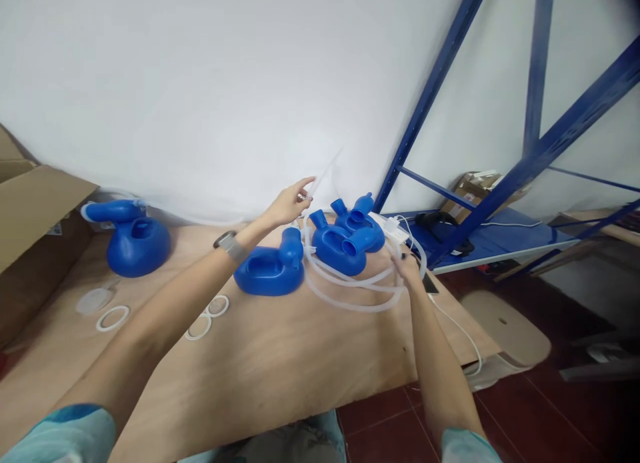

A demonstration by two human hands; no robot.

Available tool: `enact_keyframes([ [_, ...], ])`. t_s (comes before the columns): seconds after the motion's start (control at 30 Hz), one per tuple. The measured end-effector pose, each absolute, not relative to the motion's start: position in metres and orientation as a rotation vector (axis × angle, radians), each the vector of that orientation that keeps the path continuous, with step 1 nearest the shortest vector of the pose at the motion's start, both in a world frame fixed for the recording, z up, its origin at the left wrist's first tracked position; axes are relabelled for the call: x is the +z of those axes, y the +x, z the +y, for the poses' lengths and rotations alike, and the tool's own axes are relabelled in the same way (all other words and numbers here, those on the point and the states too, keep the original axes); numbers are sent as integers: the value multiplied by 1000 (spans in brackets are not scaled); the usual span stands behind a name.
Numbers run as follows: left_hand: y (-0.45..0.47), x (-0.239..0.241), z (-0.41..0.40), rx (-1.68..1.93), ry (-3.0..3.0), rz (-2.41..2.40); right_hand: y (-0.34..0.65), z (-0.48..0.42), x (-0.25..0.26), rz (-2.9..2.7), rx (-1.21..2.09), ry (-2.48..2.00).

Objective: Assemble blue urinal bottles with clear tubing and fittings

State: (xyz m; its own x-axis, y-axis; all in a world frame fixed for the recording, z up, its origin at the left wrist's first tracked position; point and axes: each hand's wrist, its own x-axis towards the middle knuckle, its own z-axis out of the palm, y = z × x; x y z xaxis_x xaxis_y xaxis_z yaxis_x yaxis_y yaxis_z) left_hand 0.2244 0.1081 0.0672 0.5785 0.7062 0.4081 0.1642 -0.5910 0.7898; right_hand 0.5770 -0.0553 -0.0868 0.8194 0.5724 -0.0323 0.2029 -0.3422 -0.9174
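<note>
My left hand [291, 203], with a watch on its wrist, is raised above the table and closed on one end of a translucent plastic hose [327, 172], which points up and right, slightly blurred. On the right, my right hand [407, 268] is closed around the looped part of the same kind of hose. Its loops lie around two blue urinal bottles [337, 253] with wide open spouts. Below my left hand stands another blue urinal bottle [267, 273] with a moulded handle. Which loop joins which end I cannot tell.
At the left stand a cardboard box [45, 229] and a capped blue bottle [137, 246] with a hose. White rings [113, 318] and a round translucent lid [94, 301] lie nearby. A power strip [395, 231], blue shelving rack [435, 89] and stool [520, 329] are at the right.
</note>
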Motion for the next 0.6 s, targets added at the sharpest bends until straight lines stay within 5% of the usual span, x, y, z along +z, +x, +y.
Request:
enact_keyframes([
  [0.2, 242, 120, 111, 1210, 2365, 277, 571, -71, -83, -497, 391, -1458],
  [0.37, 188, 160, 81, 1443, 2144, 376, 552, -111, -76, -507, 418, -1039],
  [0.6, 100, 139, 28, 1557, 1946, 518, 524, -149, -42, -704, 105, -914],
])
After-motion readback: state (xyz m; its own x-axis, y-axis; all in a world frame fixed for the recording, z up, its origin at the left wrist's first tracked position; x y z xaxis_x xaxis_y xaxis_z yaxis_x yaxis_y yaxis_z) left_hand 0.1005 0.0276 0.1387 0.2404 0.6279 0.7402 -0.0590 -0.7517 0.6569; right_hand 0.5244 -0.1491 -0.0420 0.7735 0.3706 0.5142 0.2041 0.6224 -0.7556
